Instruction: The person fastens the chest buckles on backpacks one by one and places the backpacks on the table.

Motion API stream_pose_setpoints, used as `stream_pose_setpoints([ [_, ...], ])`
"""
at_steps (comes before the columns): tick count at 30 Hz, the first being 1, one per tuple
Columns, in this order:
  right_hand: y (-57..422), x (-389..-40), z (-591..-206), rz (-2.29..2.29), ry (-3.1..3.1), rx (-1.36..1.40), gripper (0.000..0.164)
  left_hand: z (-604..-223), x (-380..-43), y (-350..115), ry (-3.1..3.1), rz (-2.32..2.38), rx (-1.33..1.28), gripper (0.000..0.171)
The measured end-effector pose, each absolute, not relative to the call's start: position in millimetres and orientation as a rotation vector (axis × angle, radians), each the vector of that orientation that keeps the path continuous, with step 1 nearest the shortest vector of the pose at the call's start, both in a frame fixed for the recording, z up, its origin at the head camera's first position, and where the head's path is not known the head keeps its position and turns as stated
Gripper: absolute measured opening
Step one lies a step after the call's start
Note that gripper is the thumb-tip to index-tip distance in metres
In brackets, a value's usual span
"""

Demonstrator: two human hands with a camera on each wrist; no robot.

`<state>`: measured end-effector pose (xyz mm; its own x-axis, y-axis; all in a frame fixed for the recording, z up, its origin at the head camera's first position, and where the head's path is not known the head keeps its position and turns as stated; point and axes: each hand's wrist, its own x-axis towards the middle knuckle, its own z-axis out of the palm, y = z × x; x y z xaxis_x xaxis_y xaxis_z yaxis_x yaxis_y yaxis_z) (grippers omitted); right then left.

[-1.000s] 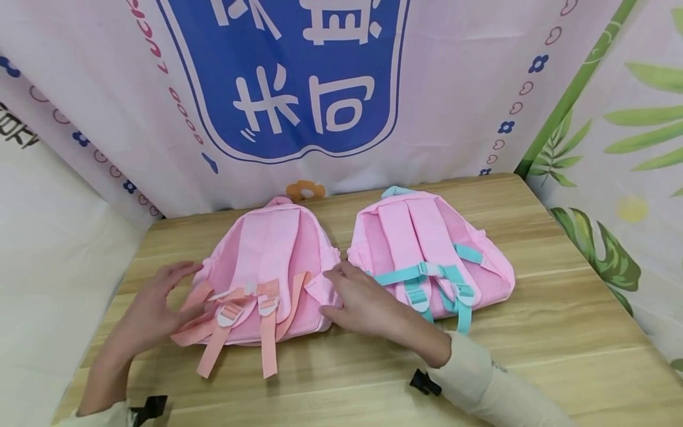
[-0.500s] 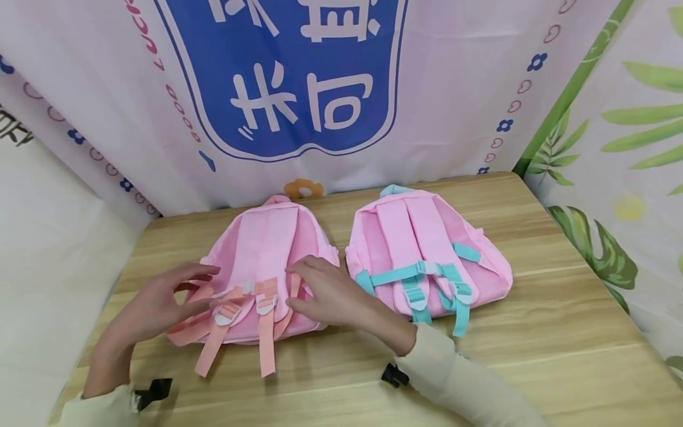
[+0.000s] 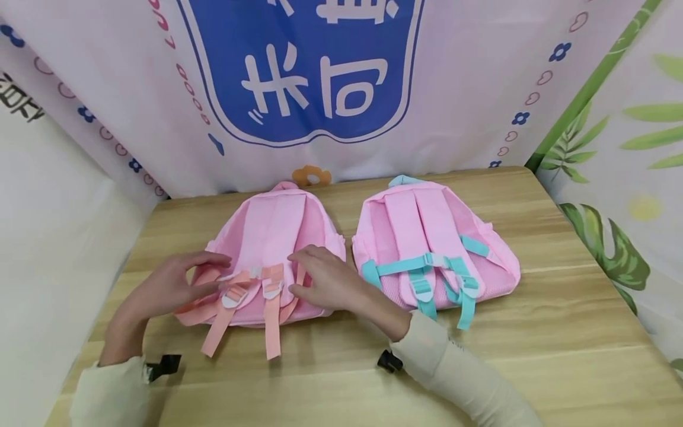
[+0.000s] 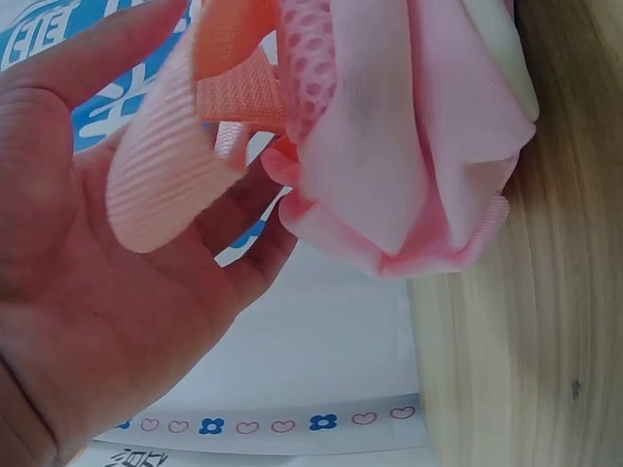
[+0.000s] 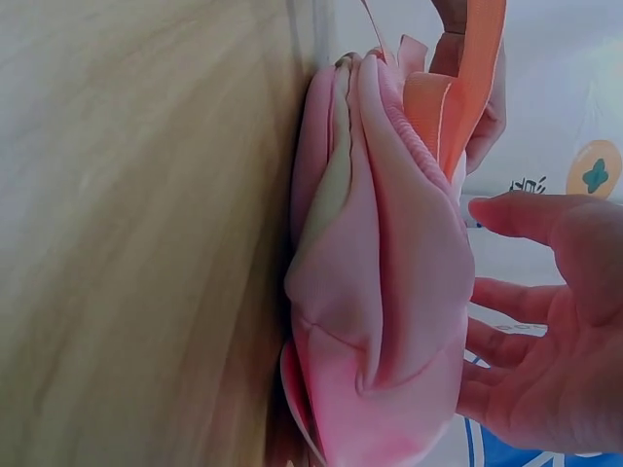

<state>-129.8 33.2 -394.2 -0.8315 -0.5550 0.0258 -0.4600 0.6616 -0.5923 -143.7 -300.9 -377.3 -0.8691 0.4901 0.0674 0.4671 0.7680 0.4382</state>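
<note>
A pink backpack (image 3: 267, 228) with salmon-orange straps (image 3: 272, 329) lies on the table's left half, its shoulder-strap side up. My left hand (image 3: 168, 284) is at its lower left side, fingers curved loosely around a strap loop (image 4: 161, 180) without pinching it. Over the lower right of the same bag is my right hand (image 3: 333, 281), thumb and fingers apart; in the right wrist view its fingertips reach the edge of the back panel. White buckles (image 3: 233, 296) on the straps lie between the two hands.
Close on the right lies a second pink backpack (image 3: 440, 222) with turquoise straps (image 3: 400, 265), also straps up. Both bags rest on a wood-grain table (image 3: 549, 320). A printed cloth (image 3: 453, 89) hangs behind the table's far edge.
My right hand has moved left from the bag's right side to over its lower right straps. My left hand has edged slightly right. The head view has shifted a little; both bags stay in place.
</note>
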Motion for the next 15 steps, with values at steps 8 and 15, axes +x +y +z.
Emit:
stream_pose_setpoints([
  [8, 34.5, -133.3, -389.3, -0.867, 2.723, -0.827, 0.063, -370.7, -155.2, -294.8, 2.843, 0.606, 0.741, 0.036],
  [15, 32.4, -131.5, -390.6, -0.853, 2.724, -0.847, 0.064, -374.7, -147.9, -296.0, 2.82, 0.618, 0.725, 0.035],
])
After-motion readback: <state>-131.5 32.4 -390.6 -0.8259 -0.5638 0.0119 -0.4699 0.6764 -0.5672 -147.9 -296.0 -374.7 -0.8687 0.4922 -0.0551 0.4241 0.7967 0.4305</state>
